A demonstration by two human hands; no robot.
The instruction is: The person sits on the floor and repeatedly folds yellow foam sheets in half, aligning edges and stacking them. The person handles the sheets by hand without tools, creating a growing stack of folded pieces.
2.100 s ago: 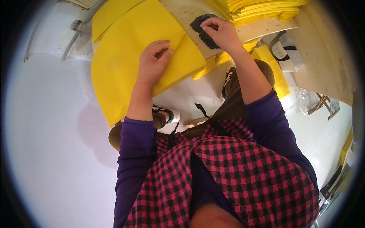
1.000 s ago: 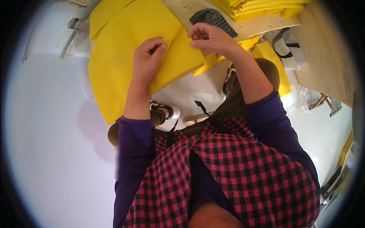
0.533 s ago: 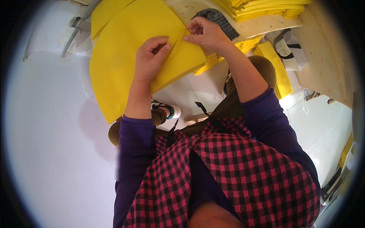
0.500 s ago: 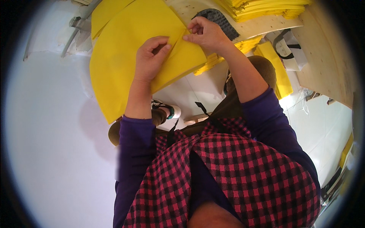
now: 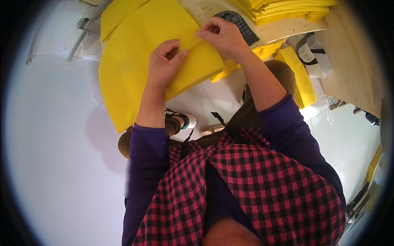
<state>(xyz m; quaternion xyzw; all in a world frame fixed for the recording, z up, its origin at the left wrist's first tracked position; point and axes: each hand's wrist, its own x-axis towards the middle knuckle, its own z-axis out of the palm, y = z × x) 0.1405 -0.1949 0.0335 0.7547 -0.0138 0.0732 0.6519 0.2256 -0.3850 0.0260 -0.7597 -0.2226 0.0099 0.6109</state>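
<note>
Both hands pinch the yellow sheet (image 5: 135, 61): left hand (image 5: 164, 63) closed on its folded flap, right hand (image 5: 221, 35) at one o'clock nipping the corner. Folding appears underway; aligning the edges looks necessary.

The person wears a purple long-sleeved top under a red and black checked garment (image 5: 254, 184), perhaps an apron. Both hands are bare. One shoe (image 5: 182, 119) looks white and green.

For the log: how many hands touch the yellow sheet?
2: left hand presses the large yellow fabric sheet mid-fold; right hand pinches its upper edge.
</note>
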